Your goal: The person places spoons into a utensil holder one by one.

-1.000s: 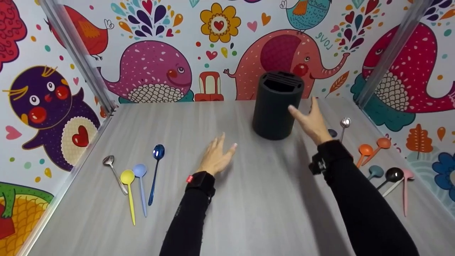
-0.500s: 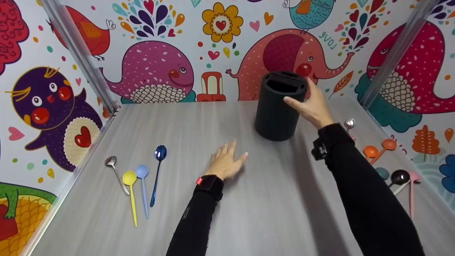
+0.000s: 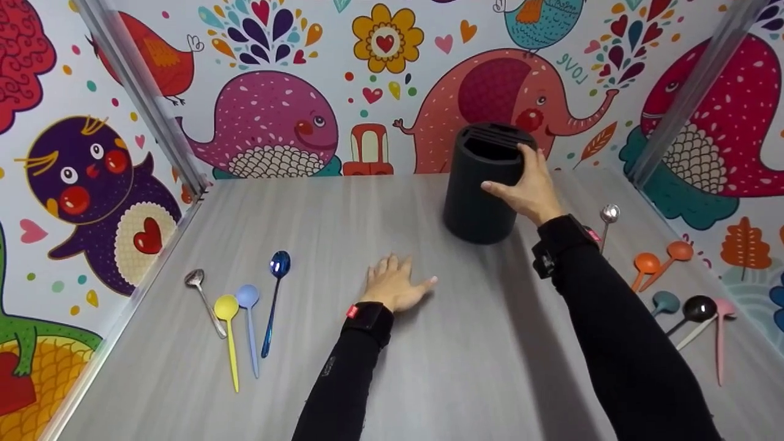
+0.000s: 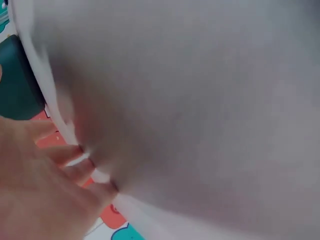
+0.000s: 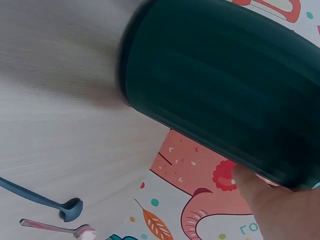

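A dark green utensil holder (image 3: pixel 481 196) with a slotted top stands upright on the table toward the back, right of centre. My right hand (image 3: pixel 528 190) grips its upper right side, thumb across the front and fingers by the rim. In the right wrist view the holder's smooth wall (image 5: pixel 215 85) fills much of the picture, with part of the hand (image 5: pixel 272 205) against its edge. My left hand (image 3: pixel 395 285) rests on the grey table with fingers spread, holding nothing, in front and to the left of the holder.
At left lie a silver spoon (image 3: pixel 195 278), a yellow spoon (image 3: pixel 226 308), a light blue spoon (image 3: pixel 248 297) and a shiny blue spoon (image 3: pixel 280 264). Several spoons and ladles, including a black ladle (image 3: pixel 698 308), lie at right. Patterned walls (image 3: pixel 380 92) enclose the table.
My right hand has come from beside the holder onto its upper side and rim. My left hand has moved right and toward me, lying flatter. The holder stays in place.
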`<action>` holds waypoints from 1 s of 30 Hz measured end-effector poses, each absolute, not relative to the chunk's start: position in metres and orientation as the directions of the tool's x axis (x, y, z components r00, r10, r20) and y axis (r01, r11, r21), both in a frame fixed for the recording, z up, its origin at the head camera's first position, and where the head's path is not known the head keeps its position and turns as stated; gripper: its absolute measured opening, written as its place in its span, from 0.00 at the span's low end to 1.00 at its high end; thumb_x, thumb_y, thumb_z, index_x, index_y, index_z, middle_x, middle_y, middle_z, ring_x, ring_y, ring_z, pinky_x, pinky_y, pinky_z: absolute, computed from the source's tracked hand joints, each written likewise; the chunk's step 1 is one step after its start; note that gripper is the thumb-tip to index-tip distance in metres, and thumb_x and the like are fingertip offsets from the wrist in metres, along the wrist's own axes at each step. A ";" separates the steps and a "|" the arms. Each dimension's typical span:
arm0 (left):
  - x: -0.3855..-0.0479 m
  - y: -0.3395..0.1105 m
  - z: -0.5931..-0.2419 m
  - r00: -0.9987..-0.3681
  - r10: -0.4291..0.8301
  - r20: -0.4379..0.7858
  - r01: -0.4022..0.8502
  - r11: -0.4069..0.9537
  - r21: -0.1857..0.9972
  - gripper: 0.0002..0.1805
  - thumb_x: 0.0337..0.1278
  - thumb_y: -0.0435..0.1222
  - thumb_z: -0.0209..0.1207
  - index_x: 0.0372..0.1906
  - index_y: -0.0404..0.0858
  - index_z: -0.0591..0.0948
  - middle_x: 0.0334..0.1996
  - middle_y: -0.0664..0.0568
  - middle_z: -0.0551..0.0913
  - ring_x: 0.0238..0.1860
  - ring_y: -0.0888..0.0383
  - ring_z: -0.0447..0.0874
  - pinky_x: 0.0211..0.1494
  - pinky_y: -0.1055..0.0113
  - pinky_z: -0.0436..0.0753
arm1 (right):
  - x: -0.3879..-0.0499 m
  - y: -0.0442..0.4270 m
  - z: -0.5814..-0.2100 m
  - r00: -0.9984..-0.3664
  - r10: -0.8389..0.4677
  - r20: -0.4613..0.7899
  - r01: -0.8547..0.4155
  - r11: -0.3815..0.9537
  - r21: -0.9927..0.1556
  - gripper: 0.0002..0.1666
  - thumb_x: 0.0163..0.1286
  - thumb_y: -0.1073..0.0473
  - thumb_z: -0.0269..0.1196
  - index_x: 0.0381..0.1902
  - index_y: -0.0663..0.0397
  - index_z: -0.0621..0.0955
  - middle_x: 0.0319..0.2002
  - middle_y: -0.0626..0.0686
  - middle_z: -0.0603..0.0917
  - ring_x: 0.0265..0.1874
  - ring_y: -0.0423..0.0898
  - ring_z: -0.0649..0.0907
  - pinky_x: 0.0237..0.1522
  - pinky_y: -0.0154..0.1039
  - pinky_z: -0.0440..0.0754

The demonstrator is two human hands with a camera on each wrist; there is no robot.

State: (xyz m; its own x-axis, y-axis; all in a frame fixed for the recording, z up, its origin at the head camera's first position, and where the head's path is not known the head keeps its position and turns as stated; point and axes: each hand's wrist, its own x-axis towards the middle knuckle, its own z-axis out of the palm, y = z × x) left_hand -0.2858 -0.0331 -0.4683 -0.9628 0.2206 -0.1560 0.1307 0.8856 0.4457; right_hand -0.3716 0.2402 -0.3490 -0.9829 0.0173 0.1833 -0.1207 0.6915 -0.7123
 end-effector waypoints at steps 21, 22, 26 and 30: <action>-0.282 -0.028 -0.451 -0.920 0.254 -0.298 0.121 0.908 0.401 0.62 0.51 0.70 0.61 0.83 0.44 0.50 0.81 0.37 0.43 0.80 0.39 0.37 0.78 0.42 0.40 | -0.358 0.246 -0.339 -0.970 -0.052 0.237 -0.202 0.715 -0.669 0.42 0.71 0.47 0.66 0.75 0.58 0.64 0.73 0.66 0.62 0.71 0.61 0.63 0.72 0.59 0.58; -0.284 -0.029 -0.449 -0.923 0.255 -0.288 0.110 0.892 0.438 0.62 0.51 0.69 0.62 0.83 0.44 0.49 0.81 0.37 0.43 0.80 0.39 0.37 0.78 0.42 0.41 | -0.358 0.245 -0.338 -0.969 -0.062 0.240 -0.211 0.711 -0.670 0.41 0.71 0.47 0.66 0.74 0.58 0.64 0.72 0.65 0.62 0.71 0.61 0.63 0.72 0.59 0.59; -0.292 -0.028 -0.435 -0.941 0.251 -0.228 0.074 0.808 0.584 0.63 0.53 0.68 0.62 0.83 0.45 0.43 0.81 0.37 0.42 0.80 0.40 0.38 0.79 0.45 0.43 | -0.357 0.242 -0.337 -0.962 -0.103 0.254 -0.254 0.682 -0.685 0.37 0.72 0.48 0.66 0.71 0.58 0.67 0.71 0.63 0.65 0.70 0.59 0.65 0.73 0.58 0.59; -0.300 -0.024 -0.419 -0.958 0.238 -0.161 0.062 0.717 0.694 0.63 0.54 0.70 0.60 0.83 0.51 0.38 0.82 0.41 0.40 0.81 0.42 0.37 0.79 0.45 0.46 | -0.353 0.243 -0.339 -0.959 -0.133 0.251 -0.275 0.655 -0.704 0.35 0.72 0.49 0.65 0.69 0.58 0.68 0.72 0.62 0.64 0.71 0.57 0.65 0.72 0.58 0.60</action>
State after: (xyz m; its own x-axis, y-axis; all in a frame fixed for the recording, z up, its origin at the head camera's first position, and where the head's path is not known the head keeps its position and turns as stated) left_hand -0.2995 -0.0239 -0.4185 -0.9577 0.2382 -0.1614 0.0615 0.7174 0.6940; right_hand -0.3527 0.2434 -0.3388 -0.9589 -0.1332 0.2505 -0.2749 0.6550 -0.7038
